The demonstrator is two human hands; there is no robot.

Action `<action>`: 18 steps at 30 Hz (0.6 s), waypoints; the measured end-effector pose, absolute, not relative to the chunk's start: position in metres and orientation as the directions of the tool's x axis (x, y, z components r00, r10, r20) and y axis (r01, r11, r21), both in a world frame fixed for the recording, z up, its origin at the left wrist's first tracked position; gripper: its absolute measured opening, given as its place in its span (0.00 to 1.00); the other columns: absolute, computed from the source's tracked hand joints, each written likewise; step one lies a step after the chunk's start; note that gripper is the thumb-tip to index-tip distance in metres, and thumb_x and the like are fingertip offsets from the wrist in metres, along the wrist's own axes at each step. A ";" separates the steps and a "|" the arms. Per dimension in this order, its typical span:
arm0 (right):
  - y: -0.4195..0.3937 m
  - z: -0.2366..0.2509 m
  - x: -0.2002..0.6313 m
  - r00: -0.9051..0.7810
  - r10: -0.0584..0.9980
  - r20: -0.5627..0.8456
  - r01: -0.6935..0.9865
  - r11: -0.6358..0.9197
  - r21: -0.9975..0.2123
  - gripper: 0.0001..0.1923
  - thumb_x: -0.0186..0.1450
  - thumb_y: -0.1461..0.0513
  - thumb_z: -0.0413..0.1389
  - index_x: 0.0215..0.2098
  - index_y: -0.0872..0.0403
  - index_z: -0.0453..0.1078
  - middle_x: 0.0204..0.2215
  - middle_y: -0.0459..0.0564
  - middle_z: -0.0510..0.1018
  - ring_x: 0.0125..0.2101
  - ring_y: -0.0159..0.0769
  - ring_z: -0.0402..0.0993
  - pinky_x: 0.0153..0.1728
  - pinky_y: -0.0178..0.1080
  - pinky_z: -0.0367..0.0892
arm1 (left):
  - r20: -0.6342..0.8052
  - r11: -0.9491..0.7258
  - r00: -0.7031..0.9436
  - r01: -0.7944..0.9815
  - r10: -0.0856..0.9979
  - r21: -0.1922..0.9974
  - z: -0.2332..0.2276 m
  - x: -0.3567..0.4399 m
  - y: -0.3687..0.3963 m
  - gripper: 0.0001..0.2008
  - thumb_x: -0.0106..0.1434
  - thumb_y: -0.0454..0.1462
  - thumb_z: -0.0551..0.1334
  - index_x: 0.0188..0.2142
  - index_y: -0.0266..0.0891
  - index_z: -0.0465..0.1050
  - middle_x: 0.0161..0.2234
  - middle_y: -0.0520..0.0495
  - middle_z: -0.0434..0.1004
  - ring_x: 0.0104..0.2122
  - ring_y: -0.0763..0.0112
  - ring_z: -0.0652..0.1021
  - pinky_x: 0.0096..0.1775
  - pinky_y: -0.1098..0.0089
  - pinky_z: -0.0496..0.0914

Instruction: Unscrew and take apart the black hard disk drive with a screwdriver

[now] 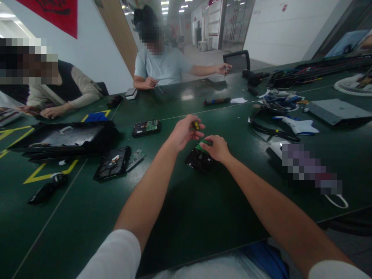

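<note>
**Count of things on the green table**

Two hands of the wearer are at work: the left hand (183, 133) pinches one small yellow-and-black screwdriver (196, 125), and the right hand (216, 147) presses on one hard drive (198, 159) directly beneath the grip.

Hard drives number three in all: that one, a second drive (145, 128) left of and beyond the grip, and a third drive (112, 162) further left. One loose circuit board (136, 157) lies just beside the third drive. One open black case (62, 138) sits far left.

Two other people sit across the table, beyond the grip.
</note>
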State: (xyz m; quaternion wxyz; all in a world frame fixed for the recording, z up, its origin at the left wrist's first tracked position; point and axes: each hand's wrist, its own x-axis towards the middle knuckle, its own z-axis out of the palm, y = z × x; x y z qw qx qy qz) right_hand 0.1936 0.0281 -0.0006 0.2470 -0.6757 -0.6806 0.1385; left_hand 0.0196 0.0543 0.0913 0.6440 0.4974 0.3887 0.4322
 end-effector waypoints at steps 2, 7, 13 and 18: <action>0.029 -0.001 0.194 0.035 0.988 0.153 0.849 0.051 -0.526 0.18 0.72 0.47 0.61 0.53 0.47 0.81 0.53 0.53 0.84 0.51 0.49 0.78 0.48 0.47 0.70 | -0.076 0.138 0.315 -0.180 0.946 0.974 0.091 0.020 0.054 0.14 0.66 0.48 0.63 0.40 0.39 0.74 0.39 0.42 0.83 0.26 0.70 0.80 0.28 0.70 0.71; 0.030 -0.003 0.194 0.036 0.988 0.148 0.848 0.048 -0.528 0.19 0.72 0.46 0.61 0.54 0.47 0.81 0.54 0.54 0.83 0.52 0.50 0.77 0.51 0.49 0.70 | -0.028 0.062 0.210 -0.154 0.977 0.986 0.089 0.019 0.056 0.14 0.64 0.47 0.64 0.40 0.39 0.75 0.37 0.45 0.80 0.25 0.71 0.81 0.26 0.72 0.69; 0.031 -0.006 0.194 0.045 0.987 0.153 0.849 0.043 -0.527 0.19 0.72 0.46 0.62 0.54 0.46 0.81 0.53 0.54 0.83 0.55 0.51 0.76 0.54 0.50 0.69 | -0.075 0.134 0.307 -0.178 0.949 0.975 0.091 0.019 0.054 0.15 0.65 0.48 0.63 0.41 0.39 0.73 0.40 0.42 0.83 0.26 0.68 0.82 0.28 0.70 0.72; 0.030 -0.006 0.194 0.041 0.987 0.154 0.842 0.048 -0.537 0.19 0.72 0.46 0.61 0.54 0.47 0.80 0.53 0.54 0.83 0.54 0.52 0.76 0.53 0.51 0.69 | -0.059 0.114 0.271 -0.191 0.961 0.975 0.092 0.018 0.055 0.14 0.65 0.47 0.62 0.38 0.38 0.74 0.39 0.43 0.81 0.27 0.69 0.82 0.28 0.71 0.71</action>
